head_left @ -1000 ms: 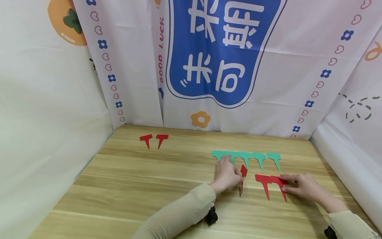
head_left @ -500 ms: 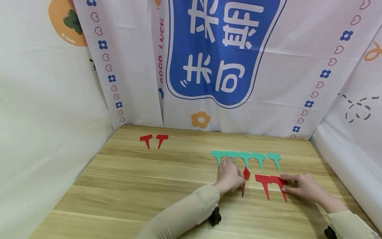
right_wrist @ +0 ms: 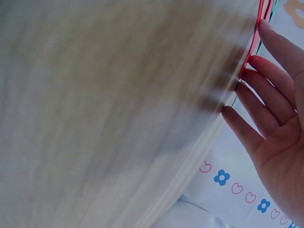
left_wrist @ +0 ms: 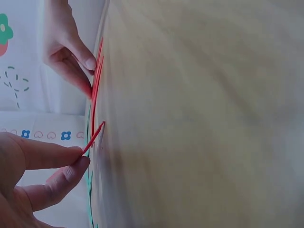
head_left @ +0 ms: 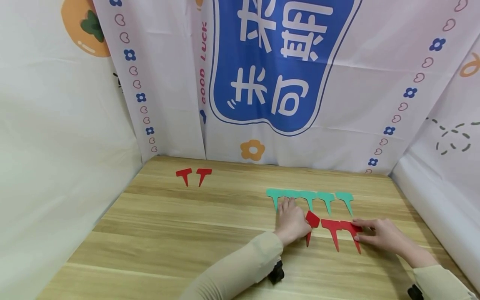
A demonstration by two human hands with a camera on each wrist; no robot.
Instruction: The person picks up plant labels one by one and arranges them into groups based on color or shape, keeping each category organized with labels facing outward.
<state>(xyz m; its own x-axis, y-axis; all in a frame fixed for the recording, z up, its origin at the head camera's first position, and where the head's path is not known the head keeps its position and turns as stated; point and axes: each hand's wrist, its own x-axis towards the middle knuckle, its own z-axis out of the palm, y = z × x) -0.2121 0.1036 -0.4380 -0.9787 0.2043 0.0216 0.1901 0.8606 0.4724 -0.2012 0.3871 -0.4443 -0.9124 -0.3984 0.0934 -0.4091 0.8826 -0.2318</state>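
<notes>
My left hand (head_left: 292,223) pinches a red T-shaped plant label (head_left: 313,219) between thumb and finger; the left wrist view shows this label (left_wrist: 97,133) tilted, its tip low at the wood. Just right of it, two more red plant labels lie flat side by side, a nearer one (head_left: 331,225) and a right-hand one (head_left: 348,226). The fingertips of my right hand (head_left: 388,238) rest on the right-hand label's edge. In the right wrist view, that hand's fingers (right_wrist: 266,90) are spread and fairly straight against the red edge. Left-hand fingers cover part of the green row behind.
Several green T-shaped plant labels (head_left: 308,194) lie in a row behind the red ones. Two red labels, one angled (head_left: 183,172) and one beside it (head_left: 203,172), lie at the back left. Printed cloth (head_left: 180,125) hangs around the wooden table (head_left: 168,246).
My left hand has shifted slightly to the right with the red plant label, whose head has turned to show more of its face. The right hand has stayed in place.
</notes>
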